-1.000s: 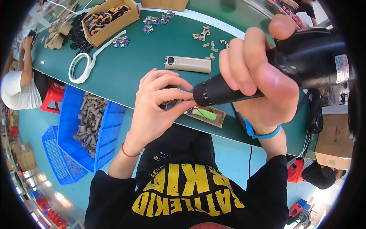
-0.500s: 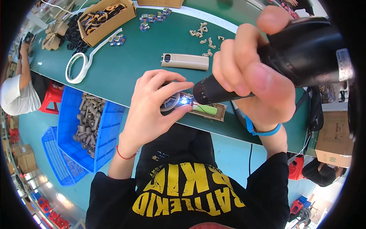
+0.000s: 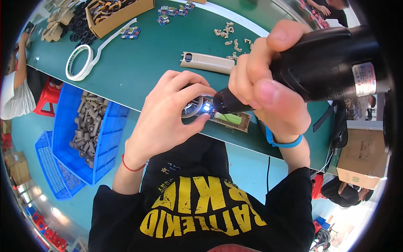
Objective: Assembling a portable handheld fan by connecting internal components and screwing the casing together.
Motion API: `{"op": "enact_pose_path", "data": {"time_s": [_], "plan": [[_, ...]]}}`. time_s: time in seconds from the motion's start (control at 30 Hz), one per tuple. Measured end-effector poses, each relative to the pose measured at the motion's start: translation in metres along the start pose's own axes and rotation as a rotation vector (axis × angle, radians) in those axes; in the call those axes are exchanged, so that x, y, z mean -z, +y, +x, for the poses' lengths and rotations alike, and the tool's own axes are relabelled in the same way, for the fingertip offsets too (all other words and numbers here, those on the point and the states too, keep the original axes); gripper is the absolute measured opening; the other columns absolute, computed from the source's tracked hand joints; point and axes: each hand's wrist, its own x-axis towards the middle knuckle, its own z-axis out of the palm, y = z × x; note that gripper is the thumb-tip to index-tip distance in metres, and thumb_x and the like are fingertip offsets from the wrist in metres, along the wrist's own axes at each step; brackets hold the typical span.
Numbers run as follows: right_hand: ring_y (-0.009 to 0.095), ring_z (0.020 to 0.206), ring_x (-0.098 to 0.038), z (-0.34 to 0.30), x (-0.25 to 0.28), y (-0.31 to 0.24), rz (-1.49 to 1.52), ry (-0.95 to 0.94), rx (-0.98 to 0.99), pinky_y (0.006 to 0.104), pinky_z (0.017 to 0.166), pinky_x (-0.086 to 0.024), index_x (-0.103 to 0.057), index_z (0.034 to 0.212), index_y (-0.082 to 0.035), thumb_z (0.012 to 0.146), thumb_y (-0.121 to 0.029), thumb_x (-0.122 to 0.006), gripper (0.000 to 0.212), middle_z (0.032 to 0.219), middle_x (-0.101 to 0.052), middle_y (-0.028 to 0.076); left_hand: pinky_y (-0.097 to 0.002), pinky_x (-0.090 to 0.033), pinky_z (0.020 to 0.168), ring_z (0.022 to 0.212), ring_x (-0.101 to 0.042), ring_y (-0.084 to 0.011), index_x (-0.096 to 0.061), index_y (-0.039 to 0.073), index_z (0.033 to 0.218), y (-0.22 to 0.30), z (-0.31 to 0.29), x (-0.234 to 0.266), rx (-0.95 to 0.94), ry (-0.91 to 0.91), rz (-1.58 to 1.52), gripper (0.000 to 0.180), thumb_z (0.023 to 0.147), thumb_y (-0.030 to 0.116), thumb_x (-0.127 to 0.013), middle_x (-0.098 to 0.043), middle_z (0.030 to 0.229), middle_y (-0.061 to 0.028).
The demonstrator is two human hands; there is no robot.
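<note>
My right hand point(image 3: 273, 84) is wrapped round a black cordless power screwdriver point(image 3: 331, 63). The tool lies tilted, its narrow nose against or just above a small circuit board point(image 3: 207, 106) lit by a bright white light. The bit's tip is hidden. My left hand point(image 3: 161, 113) grips the round grey end point(image 3: 192, 110) of an opened beige device housing point(image 3: 244, 124) between thumb and fingers. A green cylindrical battery point(image 3: 230, 119) lies in the housing, with thin wires by the board. Beyond my hands, a long beige cover point(image 3: 208, 63) with a small dark window rests on the green table point(image 3: 138, 71).
Small beige clips point(image 3: 228, 30), blue circuit boards point(image 3: 131, 32) and a white tape roll point(image 3: 79, 63) lie on the table. A cardboard box point(image 3: 119, 19) holds black and orange rings. Below left, a blue crate point(image 3: 103, 138) contains grey parts. Other people sit at both sides.
The view has shifted slightly, so the table and crate appear moved left. The screwdriver's rear has swung a little lower, its nose still at the board. Both grips are unchanged.
</note>
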Motion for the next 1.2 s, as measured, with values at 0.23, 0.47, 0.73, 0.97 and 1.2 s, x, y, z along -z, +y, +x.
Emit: {"op": "enact_pose_path", "data": {"time_s": [0.23,0.47,0.73,0.97,1.2], "plan": [[0.012,0.057,-0.045,0.001,-0.001,-0.003,0.014,-0.017,-0.033,0.0285,0.056,-0.037,-0.041,0.127,-0.016,0.086,-0.005,-0.058,0.046,0.076,-0.045,0.001,-0.0378,-0.046,0.089,0.101,-0.055,-0.0289,-0.065,0.005,0.104,-0.002,-0.001,-0.002,-0.039,0.021,0.003,0.038,0.067,0.007,-0.076,-0.061,0.109,-0.0073],[0.011,0.057,-0.045,-0.016,-0.017,-0.002,-0.019,0.259,-0.054,0.0283,0.056,-0.037,-0.043,0.124,-0.016,0.087,-0.007,-0.059,0.042,0.077,-0.045,0.001,-0.0374,-0.047,0.086,0.099,-0.054,-0.0284,-0.064,0.004,0.096,-0.005,-0.001,-0.002,-0.041,0.022,-0.010,0.033,0.066,0.007,-0.076,-0.061,0.105,-0.0064],[0.012,0.056,-0.043,-0.013,-0.026,-0.005,-0.026,0.274,-0.090,0.0288,0.056,-0.036,-0.043,0.116,-0.017,0.087,-0.006,-0.059,0.035,0.075,-0.044,0.001,-0.0375,-0.047,0.084,0.096,-0.054,-0.0287,-0.063,0.003,0.093,-0.006,0.000,-0.003,-0.072,0.033,0.010,0.032,0.065,0.006,-0.077,-0.059,0.102,-0.0072],[0.013,0.055,-0.042,-0.005,-0.035,-0.009,-0.089,0.400,-0.169,0.0297,0.056,-0.037,-0.042,0.111,-0.016,0.086,-0.008,-0.060,0.032,0.075,-0.044,0.002,-0.0368,-0.049,0.084,0.096,-0.054,-0.0285,-0.066,0.008,0.096,-0.006,0.002,-0.001,-0.066,0.027,0.024,0.031,0.066,0.006,-0.075,-0.059,0.099,-0.0053],[0.015,0.055,-0.042,0.000,-0.022,-0.005,-0.086,0.190,-0.133,0.0299,0.055,-0.037,-0.040,0.109,-0.013,0.085,-0.007,-0.061,0.033,0.073,-0.045,0.005,-0.0375,-0.048,0.082,0.094,-0.053,-0.0291,-0.064,0.005,0.096,-0.008,0.000,-0.003,-0.077,0.058,0.012,0.031,0.067,0.008,-0.075,-0.059,0.097,-0.0069]]}}
